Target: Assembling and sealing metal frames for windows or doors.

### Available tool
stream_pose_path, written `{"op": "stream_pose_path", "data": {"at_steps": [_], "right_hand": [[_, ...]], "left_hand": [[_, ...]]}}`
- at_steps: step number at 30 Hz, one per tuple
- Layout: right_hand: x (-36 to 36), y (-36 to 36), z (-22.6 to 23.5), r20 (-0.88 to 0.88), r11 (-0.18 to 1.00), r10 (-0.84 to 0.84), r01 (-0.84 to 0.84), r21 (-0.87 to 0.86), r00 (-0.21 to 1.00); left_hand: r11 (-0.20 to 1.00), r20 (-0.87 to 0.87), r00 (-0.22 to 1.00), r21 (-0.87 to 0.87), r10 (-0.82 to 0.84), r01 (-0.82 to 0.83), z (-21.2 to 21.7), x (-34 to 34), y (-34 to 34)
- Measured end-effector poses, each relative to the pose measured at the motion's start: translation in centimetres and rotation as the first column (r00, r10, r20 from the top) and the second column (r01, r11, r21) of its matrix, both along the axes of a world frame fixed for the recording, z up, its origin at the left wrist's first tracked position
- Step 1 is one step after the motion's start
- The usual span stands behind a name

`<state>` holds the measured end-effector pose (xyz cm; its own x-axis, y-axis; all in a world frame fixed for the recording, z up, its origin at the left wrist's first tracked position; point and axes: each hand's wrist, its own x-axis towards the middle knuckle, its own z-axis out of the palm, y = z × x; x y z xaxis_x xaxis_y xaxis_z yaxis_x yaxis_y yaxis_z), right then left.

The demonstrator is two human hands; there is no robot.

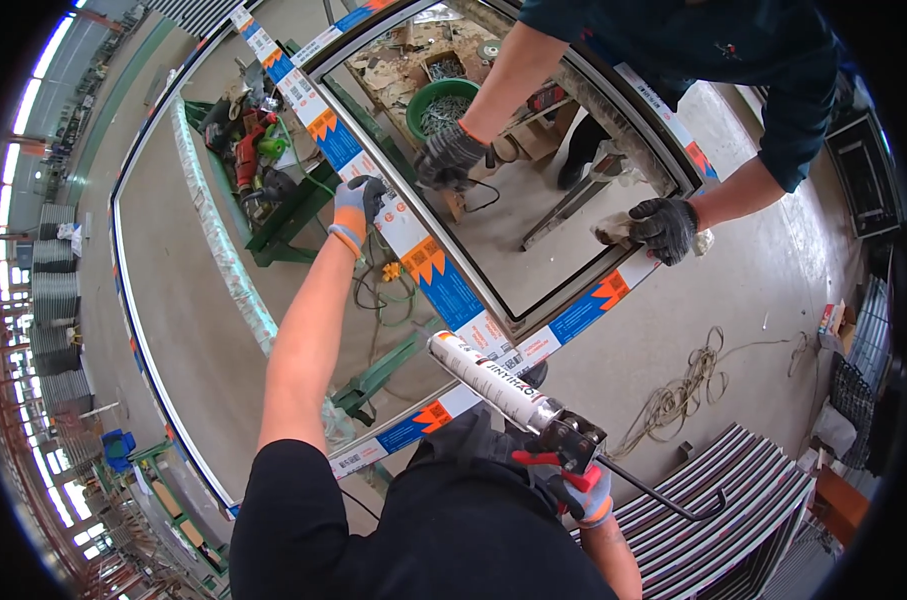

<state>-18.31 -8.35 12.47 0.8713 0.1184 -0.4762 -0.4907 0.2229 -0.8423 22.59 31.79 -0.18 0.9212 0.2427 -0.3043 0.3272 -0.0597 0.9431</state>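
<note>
A large window frame (432,270), wrapped in blue, orange and white film, lies in front of me. My left hand (358,204), in a grey glove with dark fingertips, is closed at the edge of its middle bar. Low on the right, my right hand (585,497) grips a caulking gun (573,446) by its red handle. The gun's white sealant tube (491,380) points up and left, its front end over the frame's near corner. Around the right-hand opening runs a dark inner edge (470,275).
Opposite, a co-worker's gloved hand (451,157) is over the opening; the other (665,230) holds a crumpled rag (613,228) at the frame. A green bowl of screws (441,105), a green cart with power tools (258,150), coiled rope (678,395) and stacked profiles (718,500) surround it.
</note>
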Motion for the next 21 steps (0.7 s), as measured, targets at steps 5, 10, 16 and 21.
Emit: {"op": "stream_pose_path", "data": {"at_steps": [5,10,16,21], "right_hand": [[1.6,0.7,1.9,0.012,0.997,0.007,-0.007,0.071,1.0],[2.6,0.7,2.5,0.006,0.985,0.133,-0.133,0.111,0.991],[2.7,-0.1,2.3,0.143,0.981,0.103,-0.124,0.149,0.984],[2.8,-0.3,3.0,-0.124,0.972,-0.002,0.031,0.233,0.992]], "left_hand": [[0.995,-0.072,0.995,-0.064,0.073,-0.078,1.3,2.2,-1.0],[0.808,-0.171,0.926,-0.451,0.338,-0.378,-0.2,3.0,3.3],[0.902,0.397,0.851,0.115,0.342,-0.416,9.5,1.8,6.6],[0.273,-0.287,0.955,0.927,0.077,0.257,5.5,-9.6,13.5]]}}
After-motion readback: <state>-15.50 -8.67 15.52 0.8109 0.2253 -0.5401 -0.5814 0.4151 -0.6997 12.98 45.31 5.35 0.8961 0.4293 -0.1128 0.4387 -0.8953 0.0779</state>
